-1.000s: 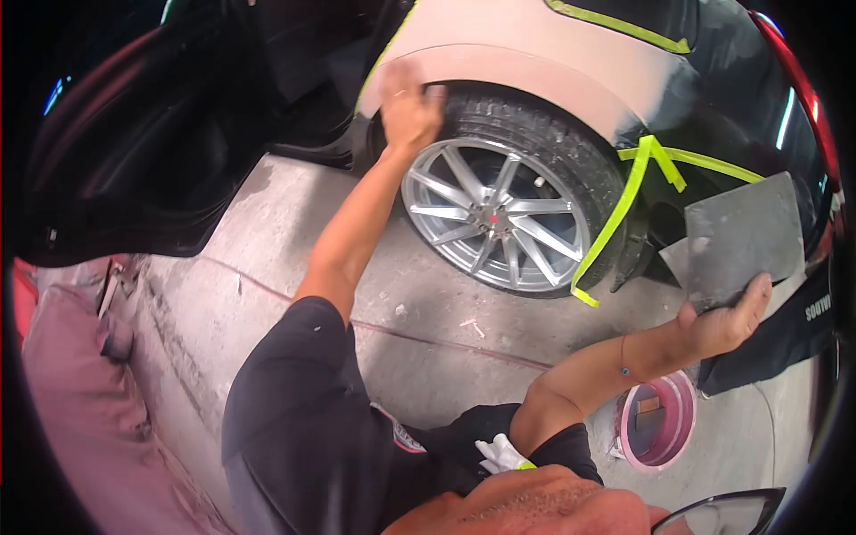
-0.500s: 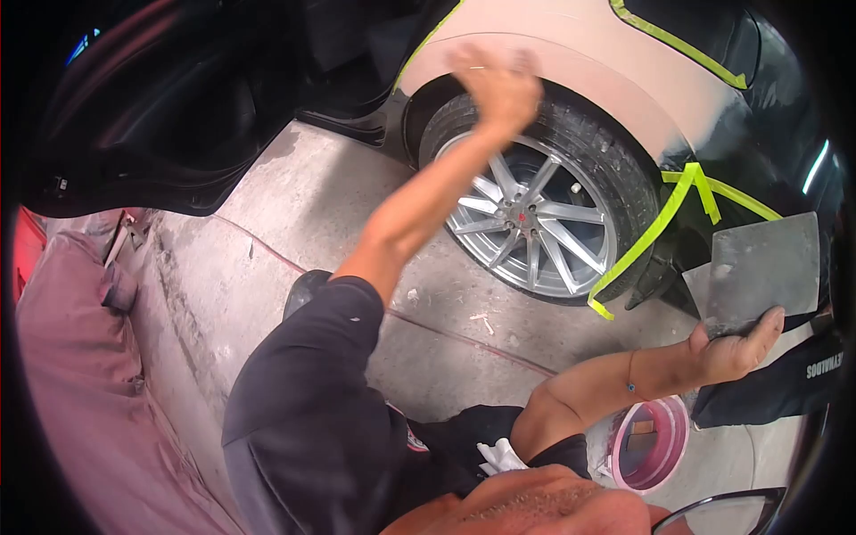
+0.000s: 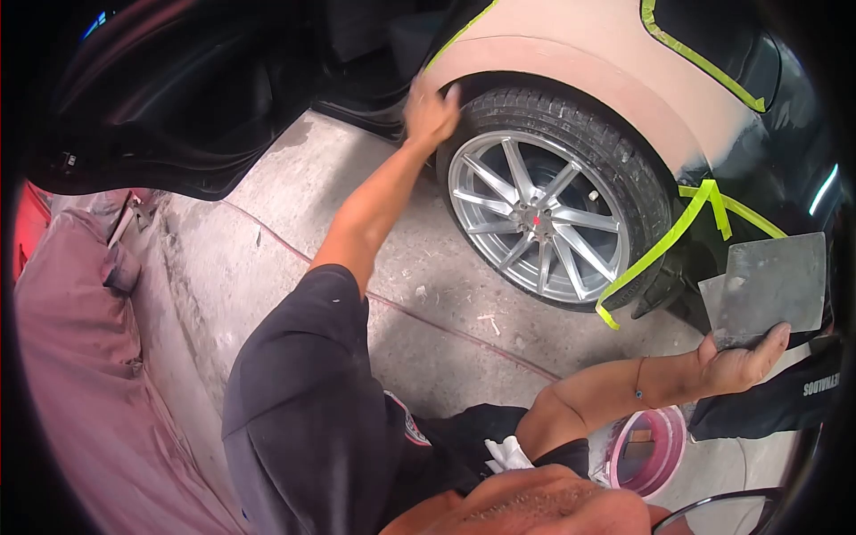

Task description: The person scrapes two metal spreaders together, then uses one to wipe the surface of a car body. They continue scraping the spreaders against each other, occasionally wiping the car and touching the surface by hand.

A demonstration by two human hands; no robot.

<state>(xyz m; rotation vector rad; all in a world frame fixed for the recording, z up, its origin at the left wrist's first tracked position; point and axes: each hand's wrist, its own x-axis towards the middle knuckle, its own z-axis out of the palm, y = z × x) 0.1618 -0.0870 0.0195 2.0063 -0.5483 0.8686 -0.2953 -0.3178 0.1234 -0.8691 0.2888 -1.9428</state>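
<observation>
My left hand [image 3: 432,114] is at the front edge of the wheel arch, by the lower end of the pinkish-beige body panel [image 3: 571,40] of a dark car. Its thumb stands apart from the fingers, which are slightly blurred, and nothing shows in it. On the right, my right hand [image 3: 744,361] grips a grey square board [image 3: 774,281] from below, thumb along its near edge. A paler sheet [image 3: 713,299] sticks out under the board's left side. The tyre [image 3: 580,120] and silver wheel [image 3: 535,218] lie between my hands.
Yellow-green masking tape [image 3: 655,254] runs behind the wheel, with its loose end hanging. An open car door [image 3: 160,98] fills the upper left. A pink bucket [image 3: 673,450] stands below my right forearm. Reddish cloth [image 3: 80,357] covers something at left. A hose [image 3: 428,321] crosses the concrete.
My left hand has moved left and down from the panel above the tyre to the arch's front edge. The view has shifted slightly; my right hand still holds the board.
</observation>
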